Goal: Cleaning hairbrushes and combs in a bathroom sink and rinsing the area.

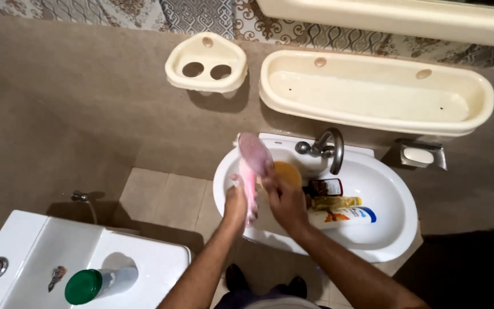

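Over the white sink, my left hand is closed around the handle of a pink brush, held upright, while my right hand curls beside it, possibly rubbing it. Bottles lie unrinsed in the basin; the tap shows no running water.
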